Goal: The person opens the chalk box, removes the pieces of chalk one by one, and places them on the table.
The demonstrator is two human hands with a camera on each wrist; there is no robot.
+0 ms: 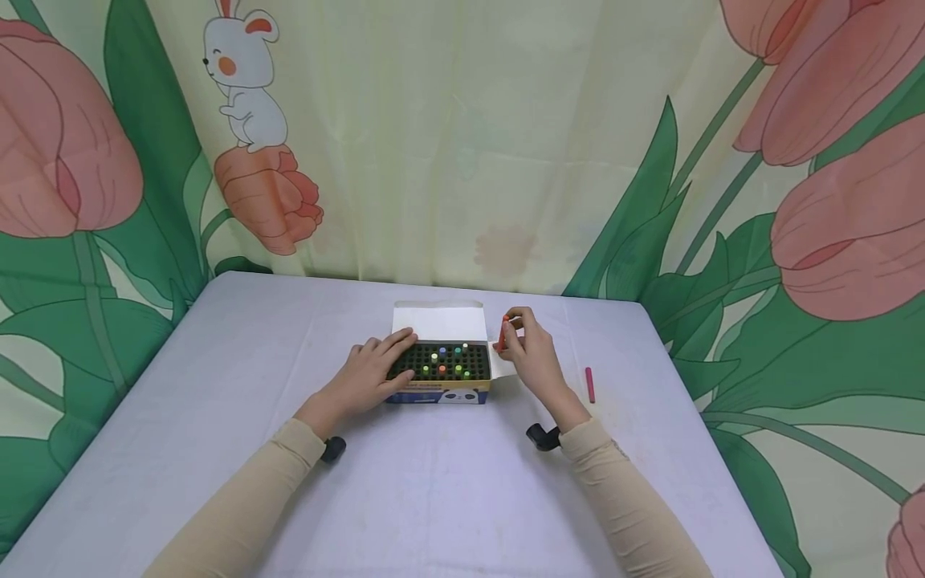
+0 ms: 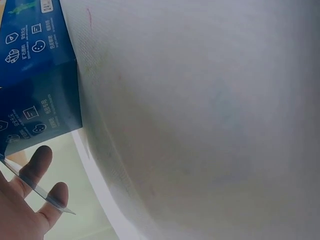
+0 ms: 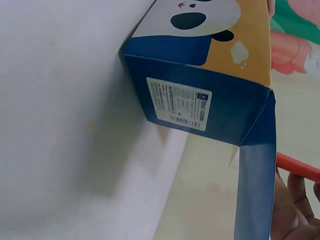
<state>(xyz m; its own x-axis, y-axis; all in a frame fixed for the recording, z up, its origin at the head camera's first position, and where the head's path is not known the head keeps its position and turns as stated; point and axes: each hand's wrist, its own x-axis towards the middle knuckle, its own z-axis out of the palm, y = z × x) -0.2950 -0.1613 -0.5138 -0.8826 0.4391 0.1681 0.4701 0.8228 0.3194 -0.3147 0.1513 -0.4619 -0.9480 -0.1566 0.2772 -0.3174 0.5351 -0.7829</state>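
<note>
A pale surface [image 1: 433,498] is seen carrying an open crayon box [image 1: 441,369] at its middle. The box's left side is rested on by the left hand [image 1: 372,373], fingers straight. An orange crayon [image 1: 502,333] is pinched in the right hand's [image 1: 531,353] grip, just beside the box's right edge.

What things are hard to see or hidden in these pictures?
- Head view: the box has sticks too small to count, and the left hand covers its left part.
- Right wrist view: the orange stick is cut off by the frame edge and the box flap, so its length is unclear.
- Left wrist view: only fingertips show; the box top is out of frame.
- Head view: the pink stick is too small to identify.
</note>
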